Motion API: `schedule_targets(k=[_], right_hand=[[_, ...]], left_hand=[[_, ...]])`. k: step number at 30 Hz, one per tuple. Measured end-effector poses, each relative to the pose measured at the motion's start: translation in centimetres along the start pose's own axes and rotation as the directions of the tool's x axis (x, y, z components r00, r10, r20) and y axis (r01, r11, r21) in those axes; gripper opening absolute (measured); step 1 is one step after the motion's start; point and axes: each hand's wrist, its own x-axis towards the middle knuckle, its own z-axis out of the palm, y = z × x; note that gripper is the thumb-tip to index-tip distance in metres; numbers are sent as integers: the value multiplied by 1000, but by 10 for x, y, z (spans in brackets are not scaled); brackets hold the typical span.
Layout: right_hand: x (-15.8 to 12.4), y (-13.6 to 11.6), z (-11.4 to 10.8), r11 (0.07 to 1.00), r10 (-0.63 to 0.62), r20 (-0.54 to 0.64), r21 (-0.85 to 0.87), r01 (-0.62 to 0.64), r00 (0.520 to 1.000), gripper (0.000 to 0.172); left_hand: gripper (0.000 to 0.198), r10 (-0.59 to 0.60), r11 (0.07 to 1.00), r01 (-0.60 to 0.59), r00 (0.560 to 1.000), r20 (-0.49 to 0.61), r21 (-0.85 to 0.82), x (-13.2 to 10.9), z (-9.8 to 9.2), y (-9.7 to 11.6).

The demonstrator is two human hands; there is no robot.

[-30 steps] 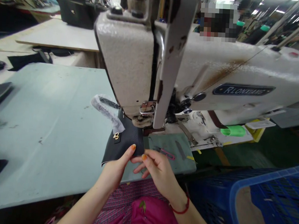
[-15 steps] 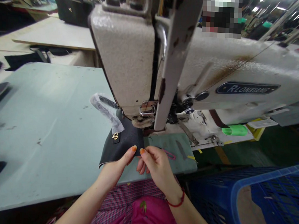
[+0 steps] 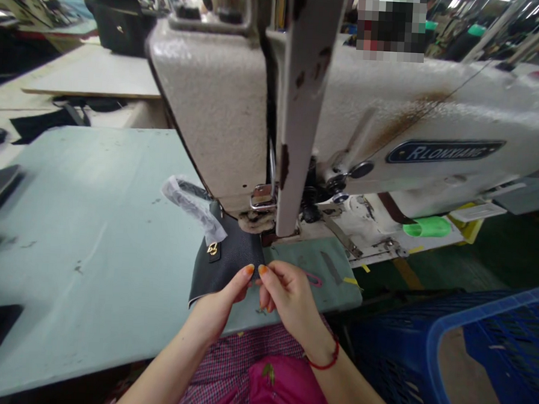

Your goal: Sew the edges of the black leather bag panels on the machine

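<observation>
A dark leather bag piece [image 3: 230,257] with a gold clasp [image 3: 212,248] lies under the head of a white sewing machine [image 3: 327,126]. Its handle, wrapped in clear plastic [image 3: 192,201], sticks out to the left. My left hand [image 3: 221,299] pinches the near right corner of the leather piece with thumb and fingers. My right hand [image 3: 287,293] is closed in a pinch right beside it at the same corner; what it holds is too small to make out.
A pale green worktable [image 3: 69,227] spreads to the left, with dark pieces at its left edge. A pink-handled tool [image 3: 313,280] lies on the small green plate right of my hands. A blue plastic crate [image 3: 469,351] stands lower right. A green cup [image 3: 426,226] sits beneath the machine arm.
My two hands have drawn closer together at the leather corner, and the right fingers have curled from loosely spread into a pinch. The leather piece stays under the machine.
</observation>
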Motion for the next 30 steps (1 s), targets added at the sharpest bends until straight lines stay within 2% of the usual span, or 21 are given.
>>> schedule_targets(k=[8, 15, 20, 23, 27, 30], right_hand=[[15, 1, 0, 1000, -7, 10, 4, 7, 1000, 36], [29, 7, -1, 998, -52, 10, 20, 51, 999, 36], [27, 14, -1, 996, -49, 38, 77, 46, 998, 37], [20, 29, -2, 995, 22, 78, 93, -29, 997, 38], [8, 61, -2, 989, 133, 147, 46, -142, 980, 42], [2, 82, -3, 985, 170, 150, -5, -171, 974, 42]], left_hand=[[43, -1, 1000, 2, 1000, 11, -4, 8, 5, 13], [45, 14, 994, -1, 993, 120, -105, 18, 11, 25], [47, 15, 994, 0, 990, 137, -109, 28, 11, 31], [48, 22, 996, -11, 992, 122, -83, 33, 12, 36], [49, 97, 994, -87, 982, 161, -69, 40, 11, 40], [46, 130, 990, -118, 976, 177, -75, 45, 12, 43]])
